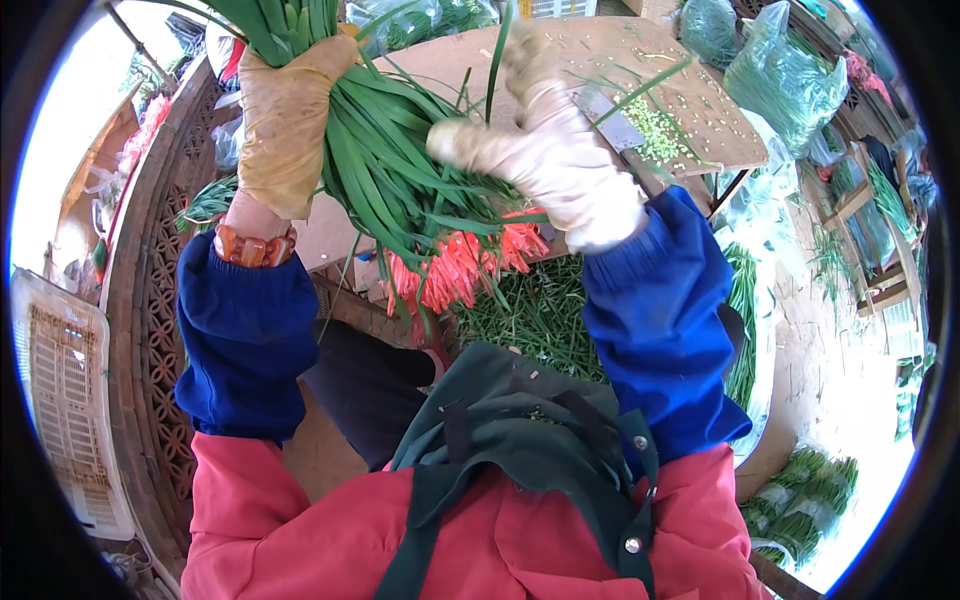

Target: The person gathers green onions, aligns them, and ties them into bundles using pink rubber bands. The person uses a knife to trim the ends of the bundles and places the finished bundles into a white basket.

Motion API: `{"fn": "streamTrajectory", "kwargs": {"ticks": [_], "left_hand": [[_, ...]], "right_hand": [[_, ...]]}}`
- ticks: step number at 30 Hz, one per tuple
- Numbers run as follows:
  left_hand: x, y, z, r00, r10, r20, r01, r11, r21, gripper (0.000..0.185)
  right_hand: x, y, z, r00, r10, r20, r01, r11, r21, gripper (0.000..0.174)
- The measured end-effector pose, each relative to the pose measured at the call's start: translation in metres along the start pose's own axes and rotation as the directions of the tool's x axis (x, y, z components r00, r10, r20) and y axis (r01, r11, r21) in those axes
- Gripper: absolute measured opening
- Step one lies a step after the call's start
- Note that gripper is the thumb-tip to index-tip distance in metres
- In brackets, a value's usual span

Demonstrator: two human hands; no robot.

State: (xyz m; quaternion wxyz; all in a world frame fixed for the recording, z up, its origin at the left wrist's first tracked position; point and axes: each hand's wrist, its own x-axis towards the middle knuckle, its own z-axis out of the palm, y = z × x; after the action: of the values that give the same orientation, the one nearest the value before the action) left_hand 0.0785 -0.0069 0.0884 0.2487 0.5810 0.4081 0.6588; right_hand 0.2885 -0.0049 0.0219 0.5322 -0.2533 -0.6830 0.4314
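My left hand (285,124), in a tan rubber glove, grips a thick bunch of long flat green leaves (405,146), probably chives. The leaves fan out below my fist towards the right. My right hand (555,154), in a pale glove, is raised beside their loose ends with fingers spread. It is blurred, and I see nothing held in it. Stray leaves stick out around it. A broad metal blade (611,120) lies on the wooden table (450,60) behind my right hand, near pale green cut bits (660,131). Pink plastic strips (450,270) hang below the leaves.
Cut green leaves (540,315) heap up below the table edge. Bagged greens (787,67) stand at the upper right, with wrapped bundles (806,502) at the lower right. A white plastic crate (71,390) leans at left beside a patterned wooden edge (169,337).
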Motion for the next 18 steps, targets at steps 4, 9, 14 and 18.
{"fn": "streamTrajectory", "kwargs": {"ticks": [4,9,14,18], "left_hand": [[-0.019,0.01,-0.017,0.997,-0.009,-0.079,0.005,0.999,-0.048,0.016],[-0.036,0.004,-0.052,0.968,-0.208,-0.141,0.171,0.956,-0.237,0.016],[-0.045,-0.006,-0.067,0.947,-0.173,-0.271,0.091,0.953,-0.29,0.029],[-0.053,0.0,-0.087,0.949,-0.208,-0.235,0.115,0.928,-0.355,0.031]], "right_hand": [[-0.038,0.076,0.011,0.92,0.344,0.186,-0.294,0.922,-0.251,0.13],[-0.107,0.108,0.034,0.767,0.596,0.24,-0.628,0.617,0.474,0.093],[-0.133,0.115,0.049,0.704,0.698,0.136,-0.626,0.518,0.584,0.038],[-0.177,0.148,0.034,0.85,0.503,-0.158,-0.517,0.853,-0.066,0.026]]}}
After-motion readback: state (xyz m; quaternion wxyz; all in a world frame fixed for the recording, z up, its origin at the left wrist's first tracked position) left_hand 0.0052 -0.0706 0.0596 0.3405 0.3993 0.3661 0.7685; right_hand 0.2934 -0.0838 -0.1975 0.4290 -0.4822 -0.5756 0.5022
